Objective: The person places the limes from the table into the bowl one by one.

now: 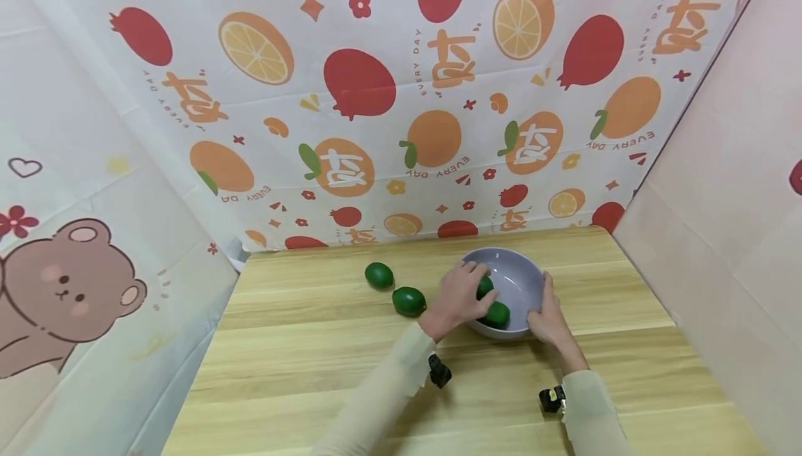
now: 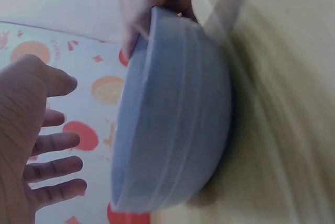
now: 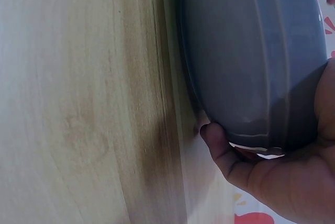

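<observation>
Our left hand [image 1: 460,294], fingers spread, grasping nothing, over left side of grey bowl [image 1: 521,285]; right hand [image 1: 548,318] grips bowl's right rim. Two limes [image 1: 498,315] inside bowl, two more limes [image 1: 409,301] left of it. We should brace bowl steadily, left fingers clearing rim.

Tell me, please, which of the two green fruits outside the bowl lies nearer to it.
In the head view, the right loose fruit lies nearer the bowl; the left loose fruit sits farther left and back.
</observation>
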Demonstrator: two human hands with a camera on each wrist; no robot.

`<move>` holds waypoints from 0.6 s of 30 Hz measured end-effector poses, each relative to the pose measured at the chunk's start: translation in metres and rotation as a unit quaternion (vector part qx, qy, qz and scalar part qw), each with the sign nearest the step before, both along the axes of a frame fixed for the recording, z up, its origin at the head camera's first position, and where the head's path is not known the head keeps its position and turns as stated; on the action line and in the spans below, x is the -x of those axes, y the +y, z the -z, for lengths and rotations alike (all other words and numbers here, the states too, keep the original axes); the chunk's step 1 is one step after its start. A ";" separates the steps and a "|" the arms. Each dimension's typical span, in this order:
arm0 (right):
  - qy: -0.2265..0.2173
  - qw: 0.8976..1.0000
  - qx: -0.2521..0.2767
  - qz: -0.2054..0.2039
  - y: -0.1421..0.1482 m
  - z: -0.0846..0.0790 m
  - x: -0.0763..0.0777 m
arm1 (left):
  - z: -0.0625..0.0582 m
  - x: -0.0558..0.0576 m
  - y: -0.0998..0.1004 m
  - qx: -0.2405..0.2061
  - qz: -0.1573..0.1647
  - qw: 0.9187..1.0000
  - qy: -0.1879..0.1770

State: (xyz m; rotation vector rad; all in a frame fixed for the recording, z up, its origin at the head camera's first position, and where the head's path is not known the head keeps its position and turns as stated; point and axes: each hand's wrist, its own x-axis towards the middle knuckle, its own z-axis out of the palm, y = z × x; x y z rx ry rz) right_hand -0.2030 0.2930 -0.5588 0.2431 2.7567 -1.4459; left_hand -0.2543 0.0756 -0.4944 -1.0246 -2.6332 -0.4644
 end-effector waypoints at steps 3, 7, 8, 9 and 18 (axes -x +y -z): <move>-0.005 1.000 0.002 0.000 0.000 -0.001 0.001 | -0.006 0.006 -0.011 -0.008 0.003 1.000 -0.018; -0.014 1.000 0.000 -0.001 0.000 -0.001 0.001 | -0.008 0.015 -0.027 -0.028 0.006 0.999 -0.037; -0.016 1.000 0.000 0.000 0.000 -0.001 0.001 | -0.008 0.017 -0.030 -0.032 0.004 0.999 -0.041; -0.017 1.000 0.000 0.000 -0.001 -0.001 0.000 | -0.008 0.019 -0.034 -0.037 0.003 0.998 -0.045; -0.027 1.000 0.006 -0.002 0.000 -0.003 -0.001 | 0.001 0.031 -0.061 -0.035 -0.010 0.996 -0.082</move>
